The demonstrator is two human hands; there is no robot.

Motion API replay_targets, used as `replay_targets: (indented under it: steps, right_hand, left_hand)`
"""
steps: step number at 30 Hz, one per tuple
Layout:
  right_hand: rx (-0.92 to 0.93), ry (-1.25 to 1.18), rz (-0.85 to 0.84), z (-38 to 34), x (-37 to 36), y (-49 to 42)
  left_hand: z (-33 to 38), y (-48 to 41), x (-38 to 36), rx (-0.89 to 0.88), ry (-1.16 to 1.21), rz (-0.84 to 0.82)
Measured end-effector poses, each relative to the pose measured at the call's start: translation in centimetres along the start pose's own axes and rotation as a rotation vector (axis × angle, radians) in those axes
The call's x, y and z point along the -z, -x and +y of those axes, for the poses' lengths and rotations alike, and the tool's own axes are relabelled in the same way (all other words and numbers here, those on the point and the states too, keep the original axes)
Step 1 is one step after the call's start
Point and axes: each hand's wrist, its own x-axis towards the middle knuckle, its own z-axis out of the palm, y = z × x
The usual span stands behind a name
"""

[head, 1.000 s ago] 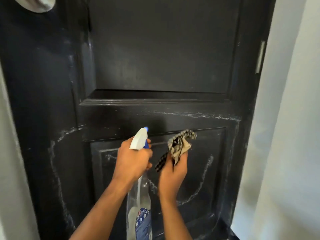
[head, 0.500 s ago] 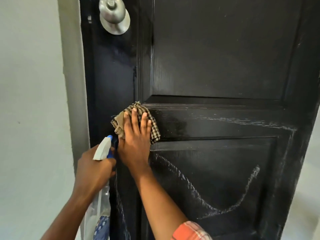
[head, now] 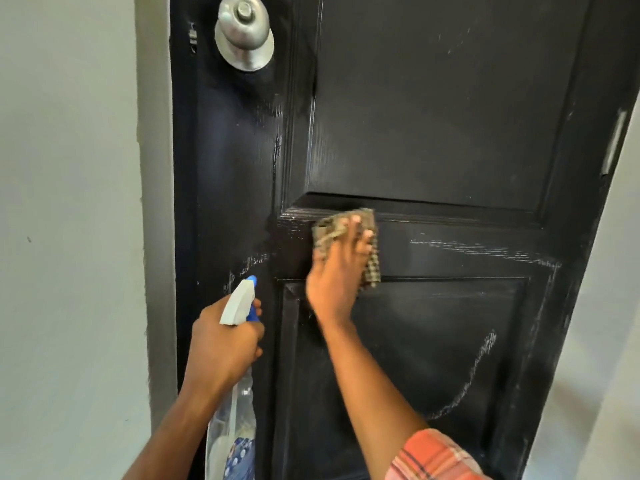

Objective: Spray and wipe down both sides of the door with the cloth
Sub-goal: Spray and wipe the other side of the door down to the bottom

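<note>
Lying flat on the door's middle rail, the cloth sits under the right hand, fingers spread and pressing. White streaks run rightward along the rail, so the sweep probably goes that way. Left hand grips spray bottle, lower left.

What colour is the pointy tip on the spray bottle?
Blue. The spray bottle has a white head with a blue tip and trigger, seen in the head view.
</note>
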Motion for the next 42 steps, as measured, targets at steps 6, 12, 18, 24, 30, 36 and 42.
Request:
replay_targets:
  steps: [6,12,18,24,30,36,42]
  right_hand:
    - [0.498,0.13,-0.228,-1.9,-1.1,1.6]
    - [0.052,0.12,0.009,12.2,3.5,-2.5]
    - [-0.351,-0.035,0.158,20.4,7.8,-6.7]
    - [0.309,0.016,-0.042,15.8,4.6,-3.7]
    - [0.376,0.113,-0.015,25.4,8.0,-6.8]
    - [-0.249,-0.046,0.185,38.5,15.0,-12.4]
    - [-0.441,-0.089,0.281,37.6,15.5,-13.9]
  left_hand:
    - [0.7,-1.4,0.2,-0.073,-0.079,-0.008]
    - [1.2,-1.9,-4.5,-0.04,-0.039,-0.037]
    - [1.6,-1.5,-12.6,-0.024,-0.001,-0.123]
    - [2.2,-2.3,-19.7,-0.001,0.052,-0.085]
    - [2.9,-2.1,-25.3,-0.025,-0.004,-0.162]
    - [4.2,-2.1,-29.0,-0.062,-0.028,-0.26]
    - [5.5,-2.4,-30.8,-0.075,0.009,-0.277]
